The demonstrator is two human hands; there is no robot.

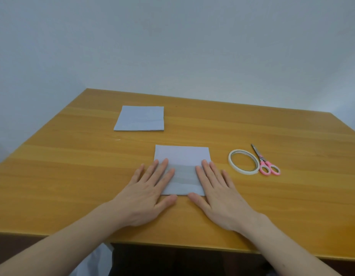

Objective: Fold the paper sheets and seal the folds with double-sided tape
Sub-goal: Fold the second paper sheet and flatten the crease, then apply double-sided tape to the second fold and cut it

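Note:
A folded white paper sheet (182, 156) lies flat on the wooden table (73, 166) just in front of me. My left hand (146, 194) rests palm down on its left side with fingers spread. My right hand (218, 194) lies flat on its right side, fingers spread too. Both thumbs touch the sheet's near edge. A second folded white sheet (140, 118) lies further back to the left, apart from both hands. A roll of double-sided tape (243, 161) lies flat to the right of the near sheet.
Small scissors with pink handles (265, 162) lie closed just right of the tape roll, blades pointing away. A plain pale wall stands behind the table. The table's near edge runs below my wrists.

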